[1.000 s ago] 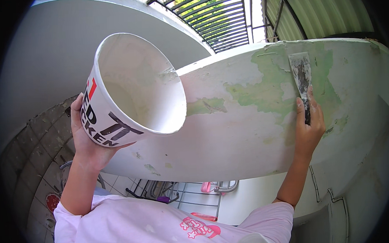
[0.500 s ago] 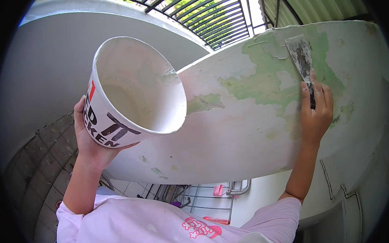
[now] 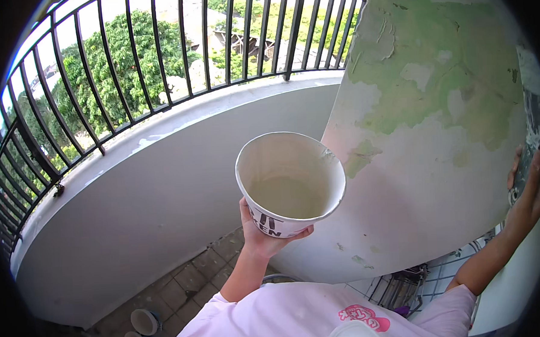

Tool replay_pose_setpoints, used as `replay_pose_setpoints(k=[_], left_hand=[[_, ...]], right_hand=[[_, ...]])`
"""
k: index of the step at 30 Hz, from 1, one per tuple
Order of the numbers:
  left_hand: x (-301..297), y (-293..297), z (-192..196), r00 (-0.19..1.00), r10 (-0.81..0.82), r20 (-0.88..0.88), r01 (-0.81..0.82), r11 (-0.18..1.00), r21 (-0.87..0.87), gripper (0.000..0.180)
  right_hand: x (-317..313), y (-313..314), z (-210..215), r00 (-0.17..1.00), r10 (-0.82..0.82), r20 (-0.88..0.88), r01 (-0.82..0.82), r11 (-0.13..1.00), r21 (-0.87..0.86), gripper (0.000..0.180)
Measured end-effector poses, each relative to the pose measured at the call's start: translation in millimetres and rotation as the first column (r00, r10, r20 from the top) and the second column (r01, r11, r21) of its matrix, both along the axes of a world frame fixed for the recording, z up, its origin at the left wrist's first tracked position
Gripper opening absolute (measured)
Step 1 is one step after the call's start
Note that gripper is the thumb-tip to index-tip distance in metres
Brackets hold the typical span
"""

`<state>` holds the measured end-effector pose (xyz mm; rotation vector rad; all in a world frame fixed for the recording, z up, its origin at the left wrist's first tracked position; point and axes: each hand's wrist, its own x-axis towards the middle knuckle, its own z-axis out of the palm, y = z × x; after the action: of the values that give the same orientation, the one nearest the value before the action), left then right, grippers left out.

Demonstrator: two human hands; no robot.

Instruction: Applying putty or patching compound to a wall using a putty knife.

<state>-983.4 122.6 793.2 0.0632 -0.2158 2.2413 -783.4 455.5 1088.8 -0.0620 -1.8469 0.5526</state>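
My left hand [image 3: 262, 242] supports a white paper tub [image 3: 281, 153] from below and the side. The tub tilts a little toward me, and a pale wash coats its inside. Out at the far right, my right hand [image 3: 526, 202] is closed round the handle of a putty knife [image 3: 534, 118]. Its blade points up and bears whitish smears, but the dim picture rim hides part of it. Between the hands stands a curved white wall panel [image 3: 397, 181]. Uneven green patches [image 3: 476, 57] show where its white coat is gone.
A black railing [image 3: 207, 45] tops the low curved parapet [image 3: 179, 166] ahead and to the left, with trees beyond. Two cups [image 3: 145, 322] sit on the tiled floor [image 3: 196, 274] at lower left. Below the panel is a metal rack [image 3: 401, 283].
The view has swung left, bringing the railing and floor cups into sight. The putty knife has gone from the panel's green patch to near its right side. Both hands keep their hold.
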Motion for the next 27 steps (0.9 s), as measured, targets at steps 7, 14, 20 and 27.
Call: replay_pose_setpoints(k=[7,14,20,27], left_hand=[[11.4,19.1,-8.1,0.981,-0.121,-0.153,0.117,0.993,-0.032,0.078],[1.1,-1.4,18.4,0.997,-0.034,-0.062,0.029,0.996,-0.081,0.08],[4.1,-1.4,17.7,0.996,0.048,-0.074,-0.05,0.998,-0.036,0.076],[5.5,7.3,6.7,0.998,-0.048,-0.035,0.046,0.998,-0.051,0.078]], right_hand=[[2.0,-43.2,-193.1,0.866,0.494,0.082,-0.377,0.751,-0.542,0.04],[16.4,-32.7,-233.7,0.72,0.689,0.085,-0.396,0.508,-0.765,0.043],[19.8,-51.6,-268.1,0.773,0.635,0.015,-0.259,0.336,-0.906,0.04],[25.0,-50.3,-279.7,0.751,0.658,0.049,-0.345,0.456,-0.82,0.024]])
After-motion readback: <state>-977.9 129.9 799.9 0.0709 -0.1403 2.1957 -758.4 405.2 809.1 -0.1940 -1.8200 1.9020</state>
